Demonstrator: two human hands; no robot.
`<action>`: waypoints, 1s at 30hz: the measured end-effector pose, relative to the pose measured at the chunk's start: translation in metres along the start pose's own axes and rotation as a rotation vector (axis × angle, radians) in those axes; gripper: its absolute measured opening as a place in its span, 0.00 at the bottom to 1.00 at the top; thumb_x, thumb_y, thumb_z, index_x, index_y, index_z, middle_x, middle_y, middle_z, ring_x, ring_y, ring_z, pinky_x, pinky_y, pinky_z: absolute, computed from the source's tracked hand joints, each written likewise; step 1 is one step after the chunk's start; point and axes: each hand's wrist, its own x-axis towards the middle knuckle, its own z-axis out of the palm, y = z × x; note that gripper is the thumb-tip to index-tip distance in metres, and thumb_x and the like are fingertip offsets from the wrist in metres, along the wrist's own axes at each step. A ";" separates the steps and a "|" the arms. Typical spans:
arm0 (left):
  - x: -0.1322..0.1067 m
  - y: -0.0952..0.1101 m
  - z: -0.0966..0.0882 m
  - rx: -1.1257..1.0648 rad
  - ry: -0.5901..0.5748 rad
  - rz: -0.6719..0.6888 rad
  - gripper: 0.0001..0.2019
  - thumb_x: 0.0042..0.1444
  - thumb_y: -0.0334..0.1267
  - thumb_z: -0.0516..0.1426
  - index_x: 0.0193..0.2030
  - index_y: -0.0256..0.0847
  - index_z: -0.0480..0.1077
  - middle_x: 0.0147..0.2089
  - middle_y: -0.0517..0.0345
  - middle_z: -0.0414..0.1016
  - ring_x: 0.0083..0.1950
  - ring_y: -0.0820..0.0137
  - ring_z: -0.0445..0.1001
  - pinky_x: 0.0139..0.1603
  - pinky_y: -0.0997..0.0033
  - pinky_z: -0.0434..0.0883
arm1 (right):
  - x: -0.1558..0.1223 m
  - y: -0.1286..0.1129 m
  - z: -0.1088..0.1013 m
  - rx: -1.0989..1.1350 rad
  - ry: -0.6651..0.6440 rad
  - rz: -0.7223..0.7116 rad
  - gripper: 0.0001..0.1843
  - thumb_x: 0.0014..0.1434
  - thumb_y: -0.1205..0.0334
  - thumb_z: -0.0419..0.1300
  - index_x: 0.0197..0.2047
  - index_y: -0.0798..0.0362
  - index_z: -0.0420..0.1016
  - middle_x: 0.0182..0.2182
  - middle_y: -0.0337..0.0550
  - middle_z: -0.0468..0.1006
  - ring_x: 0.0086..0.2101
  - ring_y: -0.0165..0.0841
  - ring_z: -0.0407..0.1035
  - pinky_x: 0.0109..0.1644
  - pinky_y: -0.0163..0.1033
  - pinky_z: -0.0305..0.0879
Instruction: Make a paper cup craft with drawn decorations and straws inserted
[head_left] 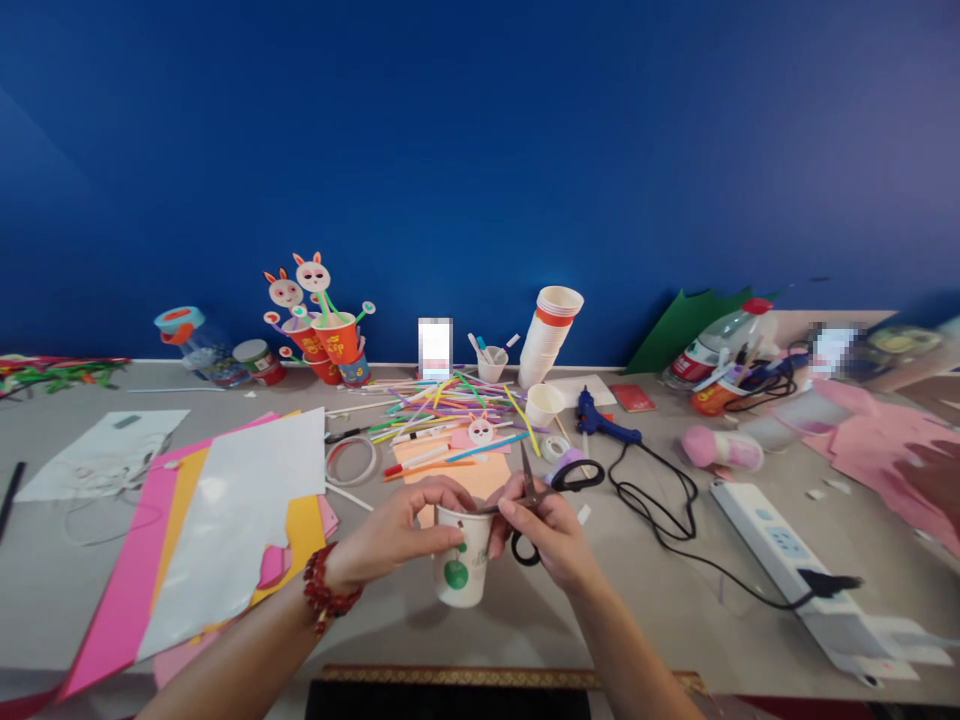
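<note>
Blue and smooth, the wall [450, 180] rises behind our grey, flat table [637, 620]. At our left lie broad sheets of paper [232, 510], white over yellow and pink, with one yellow edge cut in a curve. A long white plastic power strip [765, 530] slants across the right side, a black plug pushed into it. Near the wall we see a leaning column of nested paper cups [544, 345], ribbed by their stacked rims.

Our left hand [431, 520] grips a white paper cup [459, 575], thumb pressed outside and fingers bent over its round rim; the cup stands upright in front of us, between both hands, its side printed with green. Our right hand [544, 520] is closed around scissors [529, 480] with looped black handles spread apart; one metal blade points up, and the other seems to reach the cup's rim, partly hidden by our fingers.

Farther back, red cups [341, 345] hold stems topped with paper rabbit heads. An orange cup [712, 398] holds thin tools too blurred for us to name. A small white cup [492, 370] contains markers. Nearer us lies a ring of tape [351, 461].
</note>
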 end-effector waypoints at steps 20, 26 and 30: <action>0.002 0.005 -0.008 0.026 -0.063 0.005 0.08 0.54 0.41 0.63 0.38 0.41 0.73 0.55 0.51 0.75 0.64 0.59 0.63 0.65 0.57 0.56 | -0.002 -0.005 0.001 -0.034 -0.012 -0.030 0.15 0.60 0.51 0.62 0.32 0.53 0.66 0.22 0.39 0.78 0.22 0.32 0.73 0.29 0.37 0.67; 0.002 0.007 -0.006 0.054 -0.007 0.036 0.07 0.57 0.41 0.61 0.34 0.41 0.74 0.51 0.51 0.77 0.63 0.59 0.64 0.65 0.55 0.57 | -0.002 -0.005 0.000 -0.042 -0.011 -0.021 0.15 0.61 0.51 0.61 0.32 0.52 0.65 0.22 0.39 0.78 0.23 0.33 0.74 0.31 0.37 0.66; 0.002 0.006 -0.004 0.094 0.040 0.087 0.06 0.58 0.41 0.60 0.34 0.41 0.73 0.48 0.52 0.78 0.60 0.60 0.67 0.64 0.55 0.59 | -0.003 -0.003 -0.001 -0.045 -0.007 -0.031 0.14 0.61 0.53 0.61 0.33 0.53 0.65 0.23 0.40 0.78 0.23 0.33 0.74 0.32 0.37 0.66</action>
